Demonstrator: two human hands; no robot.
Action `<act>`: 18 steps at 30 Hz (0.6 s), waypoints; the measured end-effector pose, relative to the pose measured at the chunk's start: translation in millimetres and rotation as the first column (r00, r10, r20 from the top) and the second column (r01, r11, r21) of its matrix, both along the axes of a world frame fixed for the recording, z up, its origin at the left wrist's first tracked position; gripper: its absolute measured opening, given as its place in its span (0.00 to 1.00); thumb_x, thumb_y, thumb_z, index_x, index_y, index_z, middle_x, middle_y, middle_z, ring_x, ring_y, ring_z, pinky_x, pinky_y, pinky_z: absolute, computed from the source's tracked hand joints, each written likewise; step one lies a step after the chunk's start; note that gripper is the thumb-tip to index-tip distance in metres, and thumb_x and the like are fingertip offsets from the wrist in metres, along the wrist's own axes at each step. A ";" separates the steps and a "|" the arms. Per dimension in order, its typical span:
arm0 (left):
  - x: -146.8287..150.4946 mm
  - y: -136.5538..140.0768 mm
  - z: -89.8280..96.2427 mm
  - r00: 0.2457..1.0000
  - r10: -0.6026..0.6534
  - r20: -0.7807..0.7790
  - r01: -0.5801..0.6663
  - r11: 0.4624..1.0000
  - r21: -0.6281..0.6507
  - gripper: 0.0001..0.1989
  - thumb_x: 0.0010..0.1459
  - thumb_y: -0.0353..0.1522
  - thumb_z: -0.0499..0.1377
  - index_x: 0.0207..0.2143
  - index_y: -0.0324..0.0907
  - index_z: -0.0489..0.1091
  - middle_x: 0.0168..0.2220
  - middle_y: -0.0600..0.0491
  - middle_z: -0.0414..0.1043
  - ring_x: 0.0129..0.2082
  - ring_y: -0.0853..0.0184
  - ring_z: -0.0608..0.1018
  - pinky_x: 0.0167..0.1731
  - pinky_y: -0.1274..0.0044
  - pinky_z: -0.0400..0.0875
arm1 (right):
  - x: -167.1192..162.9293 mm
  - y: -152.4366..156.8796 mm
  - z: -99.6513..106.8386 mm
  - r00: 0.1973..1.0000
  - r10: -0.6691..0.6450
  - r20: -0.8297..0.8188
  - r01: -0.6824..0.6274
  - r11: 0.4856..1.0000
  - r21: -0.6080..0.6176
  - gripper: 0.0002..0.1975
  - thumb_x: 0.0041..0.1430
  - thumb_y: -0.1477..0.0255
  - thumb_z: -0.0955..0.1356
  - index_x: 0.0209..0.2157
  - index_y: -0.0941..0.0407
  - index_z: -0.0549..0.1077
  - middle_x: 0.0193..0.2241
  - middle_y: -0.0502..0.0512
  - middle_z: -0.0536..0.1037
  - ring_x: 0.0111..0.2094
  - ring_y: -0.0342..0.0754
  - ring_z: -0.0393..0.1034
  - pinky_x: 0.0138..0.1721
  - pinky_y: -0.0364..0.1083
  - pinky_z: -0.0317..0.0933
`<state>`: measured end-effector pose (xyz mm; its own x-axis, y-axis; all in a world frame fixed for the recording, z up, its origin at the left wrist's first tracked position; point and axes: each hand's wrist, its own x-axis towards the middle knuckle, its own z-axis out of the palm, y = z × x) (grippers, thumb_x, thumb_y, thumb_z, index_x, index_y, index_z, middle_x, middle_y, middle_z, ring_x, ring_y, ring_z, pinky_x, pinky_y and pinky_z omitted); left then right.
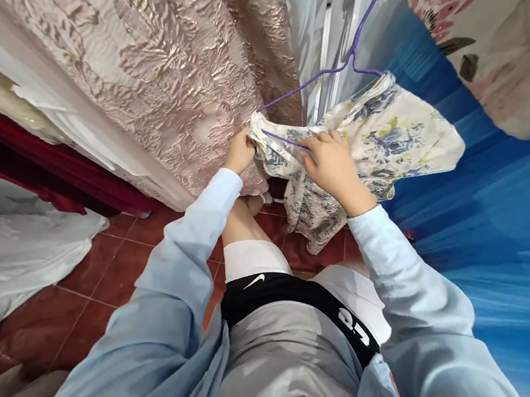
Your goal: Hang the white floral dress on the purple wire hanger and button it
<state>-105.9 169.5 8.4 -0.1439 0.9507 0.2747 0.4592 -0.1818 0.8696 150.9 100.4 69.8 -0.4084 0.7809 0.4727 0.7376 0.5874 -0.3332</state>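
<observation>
A white floral blouse with blue and yellow-green print hangs on a purple wire hanger. My left hand is closed on its left shoulder edge, by the end of the hanger. At the neckline my right hand has its fingers curled over the cloth, close to the hanger's lower bar; what lies under the fingertips is partly hidden. The hanger's left arm passes into the shoulder, and its right arm reaches the opposite side of the collar. Below my hands, the lower part of the blouse droops in folds.
A pink embossed floral gown hangs close on the left, beside white and dark red garments. On the right hang a blue pleated dress and a cream floral piece. Red tiles cover the floor.
</observation>
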 end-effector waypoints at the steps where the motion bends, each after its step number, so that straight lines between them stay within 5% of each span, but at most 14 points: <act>1: -4.2 -2.2 -2.1 1.000 -0.002 -0.012 0.002 1.000 -0.021 0.06 0.59 0.33 0.62 0.33 0.40 0.69 0.30 0.60 0.71 0.39 0.72 0.68 0.46 0.77 0.63 | 0.4 -2.2 2.1 1.000 -0.006 0.003 0.007 1.000 -0.005 0.15 0.69 0.68 0.62 0.46 0.60 0.77 0.40 0.66 0.77 0.50 0.67 0.66 0.52 0.65 0.58; 5: -20.0 -12.1 -7.9 0.968 0.157 0.193 -0.129 0.980 -0.150 0.10 0.56 0.34 0.60 0.26 0.42 0.63 0.22 0.59 0.65 0.31 0.69 0.70 0.38 0.75 0.68 | 2.3 -8.0 8.2 0.998 0.047 -0.032 -0.047 0.999 0.005 0.13 0.68 0.73 0.61 0.43 0.58 0.77 0.38 0.63 0.78 0.46 0.63 0.67 0.49 0.59 0.60; 9: -16.5 -21.5 -5.1 0.901 0.257 0.350 -0.144 0.937 -0.319 0.05 0.60 0.33 0.57 0.32 0.41 0.64 0.20 0.62 0.64 0.28 0.71 0.71 0.36 0.74 0.71 | 6.6 -15.3 6.7 0.998 0.035 -0.057 -0.034 0.999 0.019 0.15 0.69 0.73 0.59 0.47 0.57 0.77 0.41 0.63 0.79 0.46 0.61 0.69 0.51 0.60 0.59; 12: 0.6 -30.0 7.8 0.960 0.122 0.252 -0.066 0.974 -0.219 0.01 0.55 0.28 0.57 0.30 0.40 0.67 0.24 0.59 0.68 0.32 0.70 0.74 0.39 0.73 0.73 | 5.5 -26.3 6.5 0.999 -0.036 -0.028 0.037 0.999 0.012 0.19 0.71 0.70 0.58 0.56 0.59 0.73 0.45 0.65 0.79 0.49 0.63 0.69 0.57 0.68 0.53; 14: 18.0 -38.8 18.1 0.999 -0.049 0.021 0.050 0.998 -0.039 0.03 0.49 0.25 0.58 0.25 0.39 0.68 0.30 0.54 0.73 0.38 0.65 0.76 0.45 0.71 0.73 | 1.4 -36.4 10.1 0.999 -0.034 -0.021 0.034 0.999 0.018 0.22 0.72 0.70 0.57 0.62 0.60 0.67 0.46 0.66 0.79 0.50 0.63 0.69 0.61 0.71 0.47; 16: 39.8 -51.3 24.8 0.942 -0.247 -0.229 0.266 0.962 0.057 0.04 0.44 0.23 0.58 0.23 0.39 0.69 0.36 0.50 0.76 0.44 0.60 0.76 0.51 0.68 0.72 | -4.2 -47.5 17.1 0.999 -0.011 -0.030 0.011 1.000 0.015 0.25 0.72 0.71 0.57 0.66 0.59 0.64 0.47 0.65 0.78 0.51 0.62 0.70 0.65 0.71 0.42; 18: 64.1 -66.7 26.5 0.857 -0.407 -0.315 0.433 0.901 0.013 0.07 0.44 0.22 0.59 0.27 0.40 0.72 0.40 0.48 0.77 0.47 0.57 0.77 0.53 0.66 0.72 | -9.4 -57.6 25.7 0.998 0.022 -0.052 -0.023 1.000 -0.004 0.27 0.70 0.73 0.58 0.68 0.58 0.61 0.48 0.65 0.77 0.52 0.62 0.70 0.66 0.70 0.42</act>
